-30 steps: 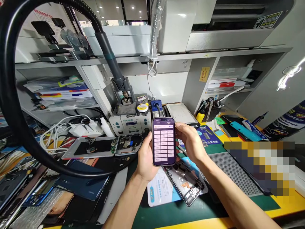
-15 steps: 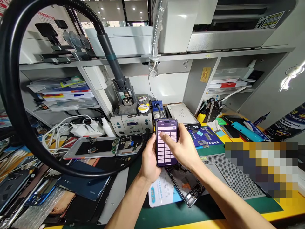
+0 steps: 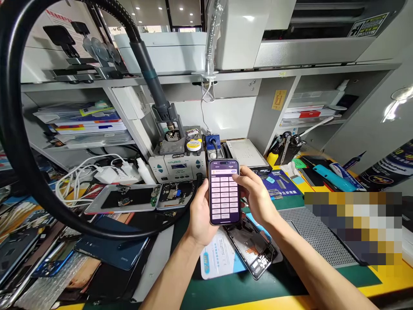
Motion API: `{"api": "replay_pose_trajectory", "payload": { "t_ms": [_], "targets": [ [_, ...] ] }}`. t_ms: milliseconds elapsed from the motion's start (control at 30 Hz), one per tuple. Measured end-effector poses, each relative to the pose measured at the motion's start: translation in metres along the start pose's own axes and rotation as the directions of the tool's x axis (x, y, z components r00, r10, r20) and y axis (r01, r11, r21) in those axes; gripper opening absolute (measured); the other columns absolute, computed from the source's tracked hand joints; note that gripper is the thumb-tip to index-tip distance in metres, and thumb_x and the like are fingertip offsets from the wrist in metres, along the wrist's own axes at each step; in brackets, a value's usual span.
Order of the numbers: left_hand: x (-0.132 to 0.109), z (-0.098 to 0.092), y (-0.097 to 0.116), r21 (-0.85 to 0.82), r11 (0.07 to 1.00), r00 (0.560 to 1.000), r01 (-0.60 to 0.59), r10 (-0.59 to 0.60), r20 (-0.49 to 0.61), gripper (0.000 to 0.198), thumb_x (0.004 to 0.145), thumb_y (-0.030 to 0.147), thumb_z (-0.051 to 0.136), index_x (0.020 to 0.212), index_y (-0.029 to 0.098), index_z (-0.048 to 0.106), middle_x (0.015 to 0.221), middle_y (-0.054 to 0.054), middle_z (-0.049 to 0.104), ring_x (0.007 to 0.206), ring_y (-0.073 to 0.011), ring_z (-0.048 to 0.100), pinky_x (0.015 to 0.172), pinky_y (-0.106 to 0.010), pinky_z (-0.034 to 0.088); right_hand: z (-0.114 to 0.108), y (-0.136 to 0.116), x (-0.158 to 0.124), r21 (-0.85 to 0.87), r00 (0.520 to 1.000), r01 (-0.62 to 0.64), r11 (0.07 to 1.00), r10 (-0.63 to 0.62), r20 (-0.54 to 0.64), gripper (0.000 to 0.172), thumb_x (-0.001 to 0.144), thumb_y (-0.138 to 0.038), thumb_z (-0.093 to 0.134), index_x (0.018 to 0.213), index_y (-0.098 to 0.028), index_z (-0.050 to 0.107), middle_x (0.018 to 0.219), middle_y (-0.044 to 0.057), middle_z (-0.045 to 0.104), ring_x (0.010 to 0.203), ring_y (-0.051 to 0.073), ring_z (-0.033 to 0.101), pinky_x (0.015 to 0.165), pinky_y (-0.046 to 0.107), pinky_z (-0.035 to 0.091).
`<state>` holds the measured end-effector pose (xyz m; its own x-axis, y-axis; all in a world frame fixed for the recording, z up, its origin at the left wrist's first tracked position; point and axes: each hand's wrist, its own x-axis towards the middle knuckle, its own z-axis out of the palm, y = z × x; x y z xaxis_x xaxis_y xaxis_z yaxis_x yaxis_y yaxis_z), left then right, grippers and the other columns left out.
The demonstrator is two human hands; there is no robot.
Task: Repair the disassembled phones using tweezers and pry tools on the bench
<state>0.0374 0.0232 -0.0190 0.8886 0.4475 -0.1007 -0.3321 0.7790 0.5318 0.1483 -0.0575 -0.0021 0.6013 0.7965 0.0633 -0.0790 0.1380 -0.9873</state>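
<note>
The right hand (image 3: 258, 196) has its thumb over the phone (image 3: 225, 200) at one o'clock; whether it presses or grips, I cannot tell. Lengthwise twelve to six, the phone spreads toward seven from that thumb. The left hand (image 3: 200, 215) clamps its nine o'clock edge, fingers behind mostly hidden.

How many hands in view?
2: left hand holding the lit phone, right hand at its upper right edge. The pixelated patch could hide others.

Grey shelving (image 3: 264, 116) above yellow workbench (image 3: 264, 304)
</note>
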Motion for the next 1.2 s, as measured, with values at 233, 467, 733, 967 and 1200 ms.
{"api": "replay_pose_trajectory", "payload": {
  "t_ms": [233,467,733,967,1200],
  "targets": [
    [0.0007,-0.0003,0.0004,-0.009,1.000,1.000,0.017,-0.017,0.025,0.045,0.100,0.048,0.046,0.121,0.016,0.071,0.114,-0.011,0.075,0.106,-0.0287,0.069,0.096,-0.043,0.052,0.0028,-0.0047,-0.0015,-0.096,0.999,0.041,0.995,-0.042,-0.010,0.014,0.086,-0.032,0.061,0.094,-0.021,0.059,0.077,-0.004,0.054,0.061,0.011,0.044,0.054,0.026,0.033],
    [-0.0019,0.0035,0.0020,0.007,1.000,0.999,0.029,-0.029,0.020,0.049,0.100,0.050,0.042,0.112,0.015,0.074,0.102,-0.012,0.077,0.091,-0.0287,0.073,0.087,-0.046,0.056,0.0008,-0.0031,-0.0012,0.011,1.000,0.005,1.000,-0.006,0.027,0.014,0.086,-0.029,0.057,0.098,-0.022,0.060,0.078,-0.003,0.052,0.055,0.011,0.039,0.046,0.025,0.029],
    [-0.0024,0.0044,0.0033,0.012,0.999,0.999,0.037,-0.037,-0.018,0.049,0.099,0.050,0.044,0.117,0.013,0.072,0.107,-0.014,0.076,0.107,-0.0322,0.069,0.094,-0.048,0.054,0.0003,-0.0065,-0.0019,0.052,0.998,-0.042,0.998,0.039,0.048,0.023,0.086,-0.035,0.053,0.104,-0.022,0.061,0.067,-0.004,0.045,0.050,0.012,0.037,0.041,0.025,0.025],
    [-0.0011,0.0012,0.0020,0.000,1.000,1.000,0.005,-0.005,-0.016,0.045,0.099,0.048,0.047,0.117,0.015,0.072,0.109,-0.011,0.076,0.108,-0.0306,0.069,0.096,-0.045,0.053,0.0001,-0.0051,0.0001,0.006,0.999,0.018,1.000,-0.018,0.026,0.015,0.086,-0.029,0.059,0.098,-0.021,0.062,0.077,-0.003,0.056,0.060,0.012,0.046,0.055,0.026,0.035],
    [-0.0010,0.0018,0.0000,-0.013,1.000,1.000,-0.012,0.012,-0.021,0.045,0.099,0.046,0.048,0.121,0.015,0.071,0.115,-0.011,0.075,0.111,-0.0297,0.067,0.099,-0.043,0.051,0.0076,-0.0051,-0.0006,-0.116,0.994,0.103,0.988,-0.105,-0.011,0.020,0.086,-0.035,0.066,0.098,-0.020,0.061,0.090,0.001,0.065,0.083,0.019,0.059,0.073,0.033,0.046]
  ]
}}
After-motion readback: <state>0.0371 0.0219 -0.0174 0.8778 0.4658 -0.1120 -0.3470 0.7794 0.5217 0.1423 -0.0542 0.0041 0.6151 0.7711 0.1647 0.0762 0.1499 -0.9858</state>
